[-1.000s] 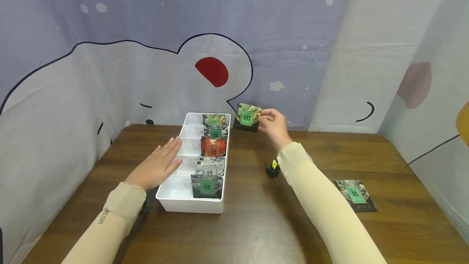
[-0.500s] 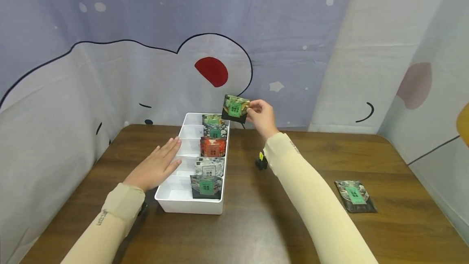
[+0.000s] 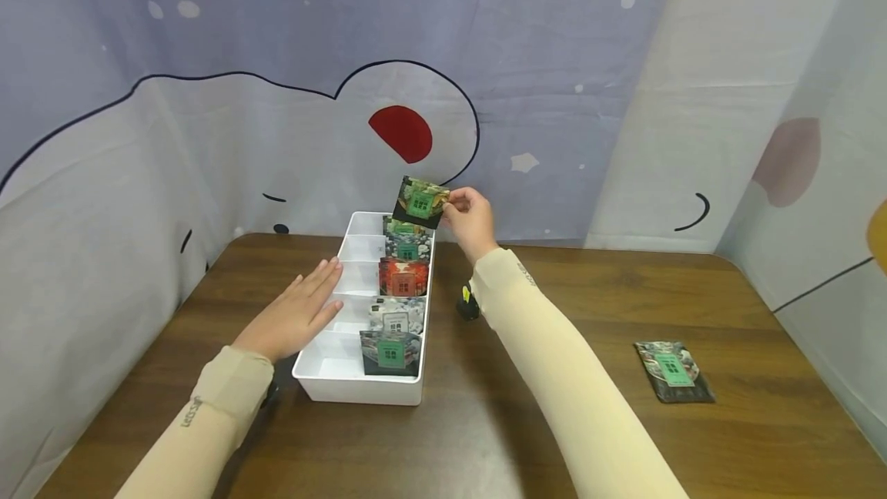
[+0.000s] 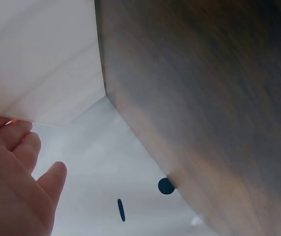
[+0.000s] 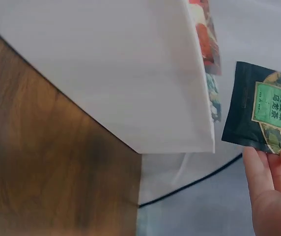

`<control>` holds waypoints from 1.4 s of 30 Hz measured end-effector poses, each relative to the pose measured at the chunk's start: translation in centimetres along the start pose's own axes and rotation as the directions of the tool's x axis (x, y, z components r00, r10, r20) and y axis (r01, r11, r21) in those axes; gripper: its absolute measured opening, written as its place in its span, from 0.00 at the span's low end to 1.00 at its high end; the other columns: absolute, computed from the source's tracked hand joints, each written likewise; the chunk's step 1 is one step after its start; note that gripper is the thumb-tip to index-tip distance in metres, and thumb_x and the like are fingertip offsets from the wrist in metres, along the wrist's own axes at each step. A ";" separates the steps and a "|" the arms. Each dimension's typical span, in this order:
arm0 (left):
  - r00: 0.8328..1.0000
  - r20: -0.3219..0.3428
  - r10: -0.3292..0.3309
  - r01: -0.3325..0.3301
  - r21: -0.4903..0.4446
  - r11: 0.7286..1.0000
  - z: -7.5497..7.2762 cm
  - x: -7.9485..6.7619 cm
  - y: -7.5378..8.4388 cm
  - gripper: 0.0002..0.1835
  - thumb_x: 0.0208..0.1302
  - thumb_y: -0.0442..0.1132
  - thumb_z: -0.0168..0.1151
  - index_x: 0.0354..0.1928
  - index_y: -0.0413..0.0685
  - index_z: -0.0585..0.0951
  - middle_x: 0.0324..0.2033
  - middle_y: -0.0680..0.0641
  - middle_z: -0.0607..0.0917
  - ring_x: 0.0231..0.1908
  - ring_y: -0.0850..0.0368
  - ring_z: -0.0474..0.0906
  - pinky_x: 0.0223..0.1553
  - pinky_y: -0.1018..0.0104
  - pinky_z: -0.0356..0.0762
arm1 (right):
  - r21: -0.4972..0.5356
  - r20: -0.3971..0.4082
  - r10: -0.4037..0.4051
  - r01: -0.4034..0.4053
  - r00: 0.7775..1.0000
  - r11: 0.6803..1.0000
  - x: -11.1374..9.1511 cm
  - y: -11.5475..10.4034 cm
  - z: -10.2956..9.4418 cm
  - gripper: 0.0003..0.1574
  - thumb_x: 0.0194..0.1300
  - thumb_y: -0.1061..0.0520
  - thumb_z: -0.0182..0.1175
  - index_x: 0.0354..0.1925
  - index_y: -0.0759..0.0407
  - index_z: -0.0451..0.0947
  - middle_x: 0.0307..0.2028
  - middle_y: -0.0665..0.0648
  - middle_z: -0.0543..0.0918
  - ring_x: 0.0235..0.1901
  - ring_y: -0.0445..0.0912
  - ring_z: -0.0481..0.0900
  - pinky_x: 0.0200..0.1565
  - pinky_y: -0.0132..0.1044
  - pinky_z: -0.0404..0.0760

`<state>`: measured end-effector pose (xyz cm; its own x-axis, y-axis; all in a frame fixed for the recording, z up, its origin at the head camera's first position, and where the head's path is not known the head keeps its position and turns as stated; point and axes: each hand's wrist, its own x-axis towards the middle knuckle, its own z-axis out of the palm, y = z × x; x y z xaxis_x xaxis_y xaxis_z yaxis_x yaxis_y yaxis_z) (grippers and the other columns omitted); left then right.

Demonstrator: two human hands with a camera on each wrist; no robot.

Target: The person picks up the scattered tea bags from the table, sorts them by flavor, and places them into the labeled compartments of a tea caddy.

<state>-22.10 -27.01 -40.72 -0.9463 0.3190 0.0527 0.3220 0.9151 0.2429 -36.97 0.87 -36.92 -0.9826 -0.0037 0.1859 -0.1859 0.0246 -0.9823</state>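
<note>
My right hand (image 3: 473, 223) pinches a green and black tea bag sachet (image 3: 420, 205) by its right edge, in the air over the far end of a white divided tray (image 3: 360, 391). In the right wrist view the sachet (image 5: 243, 105) is apart from the tray wall (image 5: 130, 73). My left hand (image 3: 294, 314) lies with fingers straight at the tray's left rim; the left wrist view has its fingertips by the tray edge. Along the tray's right side, sachets stand in the compartments: a red one (image 3: 403, 279), a pale grey one (image 3: 397, 314) and a dark green one (image 3: 390, 354) among them.
Another dark sachet with a green label (image 3: 674, 372) lies flat on the brown wooden table (image 3: 527, 422) at the right. A printed curtain (image 3: 540, 83) hangs behind the table. A small black device (image 3: 467, 305) is under my right wrist.
My right hand has carried the green and black tea bag sachet leftward, from right of the tray to over its far compartment. My left hand has stayed in place.
</note>
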 end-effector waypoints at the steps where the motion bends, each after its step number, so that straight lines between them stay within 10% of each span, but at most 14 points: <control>1: 1.000 0.000 0.001 -0.001 -0.002 1.000 0.0 0.0 0.0 0.37 0.81 0.54 0.41 0.80 0.40 0.49 0.80 0.41 0.49 0.79 0.41 0.43 0.77 0.41 0.43 | -0.001 -0.003 0.005 -0.005 1.000 1.000 -0.1 0.0 0.1 0.04 0.71 0.71 0.57 0.44 0.69 0.75 0.35 0.59 0.78 0.47 0.68 0.82 0.51 0.50 0.86; 17: 1.000 0.002 0.007 -0.007 -0.017 1.000 -0.2 -0.4 0.3 0.37 0.81 0.54 0.41 0.80 0.41 0.49 0.80 0.42 0.49 0.79 0.42 0.43 0.77 0.41 0.43 | -0.286 -0.008 -0.014 0.011 1.000 0.958 -0.4 0.7 0.2 0.06 0.71 0.65 0.60 0.43 0.69 0.80 0.34 0.64 0.84 0.38 0.61 0.87 0.40 0.41 0.88; 29: 1.000 0.003 -0.007 0.007 -0.019 1.000 0.0 -0.4 -0.1 0.37 0.80 0.54 0.41 0.81 0.44 0.48 0.80 0.43 0.48 0.79 0.43 0.42 0.76 0.40 0.43 | -0.232 0.113 0.038 -0.011 0.993 0.973 -1.5 0.7 -0.3 0.10 0.74 0.62 0.57 0.49 0.67 0.77 0.37 0.60 0.79 0.43 0.62 0.85 0.45 0.43 0.88; 42: 1.000 0.005 -0.001 0.001 -0.014 1.000 0.1 -0.2 0.2 0.37 0.81 0.54 0.41 0.81 0.42 0.49 0.80 0.42 0.48 0.79 0.42 0.43 0.76 0.40 0.44 | -0.412 0.174 -0.108 0.172 0.979 0.895 -5.1 -1.5 -5.7 0.11 0.70 0.62 0.57 0.48 0.64 0.80 0.41 0.60 0.83 0.38 0.54 0.84 0.39 0.41 0.83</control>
<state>-21.80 -26.89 -40.74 -0.9463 0.3197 0.0476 0.3209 0.9117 0.2566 -31.71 6.59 -36.26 -0.9418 -0.1800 0.2839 -0.3350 0.4336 -0.8365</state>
